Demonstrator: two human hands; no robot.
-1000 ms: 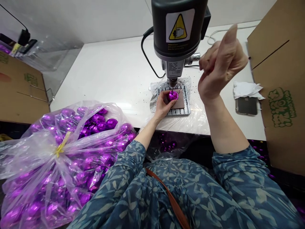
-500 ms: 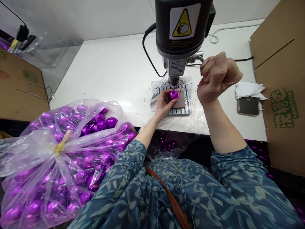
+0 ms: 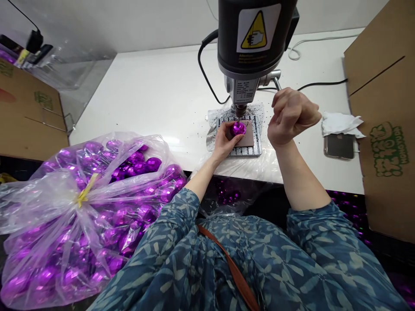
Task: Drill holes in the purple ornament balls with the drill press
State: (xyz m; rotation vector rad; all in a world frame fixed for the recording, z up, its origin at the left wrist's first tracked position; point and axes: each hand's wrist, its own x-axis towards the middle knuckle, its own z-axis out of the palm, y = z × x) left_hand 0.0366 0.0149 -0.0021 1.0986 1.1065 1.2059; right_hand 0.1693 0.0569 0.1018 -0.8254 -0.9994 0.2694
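Observation:
A small shiny purple faceted ball (image 3: 238, 128) sits on a brown pad (image 3: 249, 137) on the drill press's metal base (image 3: 245, 150), directly under the bit. My left hand (image 3: 223, 143) is closed round the ball and steadies it. My right hand (image 3: 289, 115) is clenched on the feed lever (image 3: 276, 83) of the black drill press (image 3: 255, 39), pulled down to about the height of the chuck.
A large clear plastic bag (image 3: 81, 207) full of purple balls lies at the left. More purple balls show below the table edge. A phone (image 3: 339, 146) under a white tissue lies at the right, beside a cardboard box (image 3: 385, 129). Dark shavings litter the white table (image 3: 155, 99).
My right hand has closed into a fist and come down with the lever. The drill head has come lower towards the ball. My left hand has stayed on the ball.

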